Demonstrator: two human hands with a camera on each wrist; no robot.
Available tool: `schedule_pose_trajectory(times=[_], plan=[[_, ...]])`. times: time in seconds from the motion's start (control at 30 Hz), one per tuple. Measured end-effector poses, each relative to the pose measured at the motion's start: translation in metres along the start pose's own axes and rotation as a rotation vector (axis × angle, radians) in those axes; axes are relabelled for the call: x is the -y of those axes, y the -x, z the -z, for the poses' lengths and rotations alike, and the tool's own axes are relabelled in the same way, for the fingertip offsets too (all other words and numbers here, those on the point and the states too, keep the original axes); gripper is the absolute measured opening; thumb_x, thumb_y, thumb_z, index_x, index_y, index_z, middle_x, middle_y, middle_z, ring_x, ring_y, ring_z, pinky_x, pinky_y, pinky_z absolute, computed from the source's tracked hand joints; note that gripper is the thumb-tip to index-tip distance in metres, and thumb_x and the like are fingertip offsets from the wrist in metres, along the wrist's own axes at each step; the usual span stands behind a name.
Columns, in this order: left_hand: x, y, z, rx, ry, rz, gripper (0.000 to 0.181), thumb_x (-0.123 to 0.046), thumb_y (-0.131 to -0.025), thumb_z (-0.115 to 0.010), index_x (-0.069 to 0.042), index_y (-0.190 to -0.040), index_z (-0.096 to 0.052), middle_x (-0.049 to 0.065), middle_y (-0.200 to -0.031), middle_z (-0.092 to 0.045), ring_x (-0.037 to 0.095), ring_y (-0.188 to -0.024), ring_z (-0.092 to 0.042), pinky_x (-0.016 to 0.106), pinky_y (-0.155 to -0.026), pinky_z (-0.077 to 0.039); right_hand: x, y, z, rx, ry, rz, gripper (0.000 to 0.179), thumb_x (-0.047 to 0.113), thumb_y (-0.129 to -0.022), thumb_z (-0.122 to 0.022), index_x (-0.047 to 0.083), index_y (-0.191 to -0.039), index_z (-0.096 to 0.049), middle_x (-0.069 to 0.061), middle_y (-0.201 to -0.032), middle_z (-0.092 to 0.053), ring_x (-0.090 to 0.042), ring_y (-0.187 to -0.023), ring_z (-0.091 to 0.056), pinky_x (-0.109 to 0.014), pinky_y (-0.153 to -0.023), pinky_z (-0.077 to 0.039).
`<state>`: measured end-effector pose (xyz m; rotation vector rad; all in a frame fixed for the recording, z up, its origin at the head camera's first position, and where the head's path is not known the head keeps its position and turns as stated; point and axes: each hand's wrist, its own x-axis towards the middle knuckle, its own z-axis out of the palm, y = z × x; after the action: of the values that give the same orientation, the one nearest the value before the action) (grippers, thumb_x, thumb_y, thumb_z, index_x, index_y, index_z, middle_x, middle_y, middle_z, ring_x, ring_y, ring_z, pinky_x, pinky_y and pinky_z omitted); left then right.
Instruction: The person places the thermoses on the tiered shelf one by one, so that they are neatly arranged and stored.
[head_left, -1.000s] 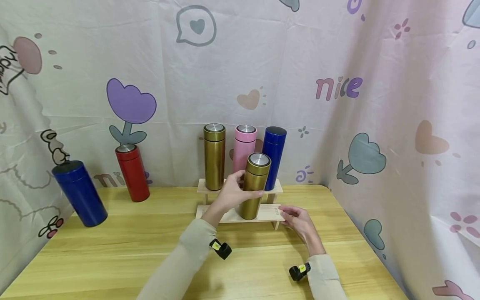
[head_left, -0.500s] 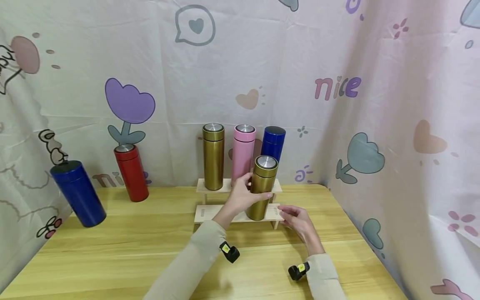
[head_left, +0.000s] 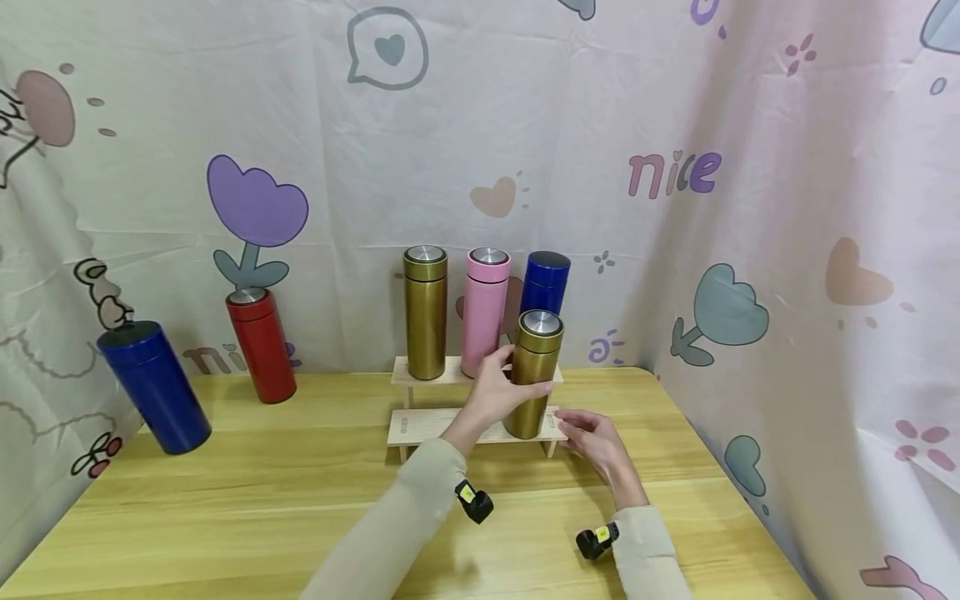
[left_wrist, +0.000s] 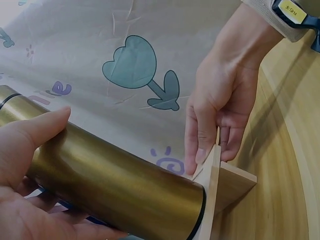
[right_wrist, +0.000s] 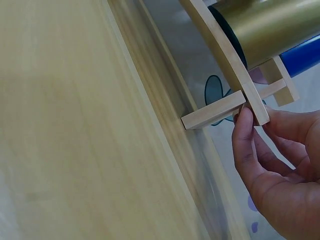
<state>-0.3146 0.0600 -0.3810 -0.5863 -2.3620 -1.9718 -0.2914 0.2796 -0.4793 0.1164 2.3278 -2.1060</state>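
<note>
My left hand [head_left: 495, 390] grips a gold thermos bottle [head_left: 534, 375] with a steel-topped lid, thumb on one side and fingers round the other. The bottle stands at the right part of the lower step of a two-step wooden rack [head_left: 435, 423]. In the left wrist view its base meets the shelf board [left_wrist: 212, 200]. My right hand [head_left: 597, 442] pinches the right end of that lower board, thumb and fingers on either face, as the right wrist view shows. On the upper step stand another gold bottle [head_left: 425, 325], a pink bottle [head_left: 484, 317] and a blue bottle [head_left: 544, 283], partly hidden.
A red bottle [head_left: 262, 350] and a larger blue bottle [head_left: 156, 392] stand on the wooden table [head_left: 247, 517] to the left of the rack. A printed cloth [head_left: 360, 167] hangs behind and along both sides.
My left hand has moved the gold bottle to the right along the lower step, now in front of the blue bottle. The right hand keeps its pinch on the board's end.
</note>
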Motion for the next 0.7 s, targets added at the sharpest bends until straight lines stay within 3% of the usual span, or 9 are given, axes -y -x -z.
schedule_pose_trajectory(times=[0.27, 0.5, 0.7], plan=[[0.0, -0.003, -0.004, -0.007, -0.012, 0.001, 0.072, -0.033, -0.079, -0.091, -0.008, -0.138, -0.058, 0.011, -0.132, -0.068, 0.03, -0.119, -0.067, 0.05, -0.104, -0.055, 0.0, 0.001, -0.002, 0.001, 0.005, -0.012, 0.037, 0.002, -0.101, -0.062, -0.011, -0.135, -0.06, -0.021, -0.129, -0.066, -0.011, -0.092, -0.068, -0.022, -0.082, -0.062], [-0.001, -0.004, -0.009, 0.006, -0.029, -0.006, 0.074, -0.034, -0.08, -0.09, -0.008, -0.14, -0.056, 0.012, -0.131, -0.068, 0.03, -0.118, -0.068, 0.051, -0.106, -0.054, -0.001, 0.001, -0.001, -0.017, 0.004, -0.027, 0.035, 0.001, -0.099, -0.064, -0.009, -0.132, -0.062, -0.013, -0.115, -0.069, -0.012, -0.089, -0.068, -0.023, -0.08, -0.062], [-0.001, -0.003, -0.013, 0.005, -0.044, -0.002, 0.08, -0.036, -0.082, -0.088, -0.011, -0.148, -0.051, 0.013, -0.14, -0.064, 0.033, -0.125, -0.064, 0.054, -0.109, -0.052, 0.001, 0.001, 0.0, -0.019, 0.018, -0.032, 0.034, 0.002, -0.1, -0.064, -0.008, -0.133, -0.063, -0.013, -0.118, -0.068, -0.013, -0.091, -0.068, -0.023, -0.082, -0.062]])
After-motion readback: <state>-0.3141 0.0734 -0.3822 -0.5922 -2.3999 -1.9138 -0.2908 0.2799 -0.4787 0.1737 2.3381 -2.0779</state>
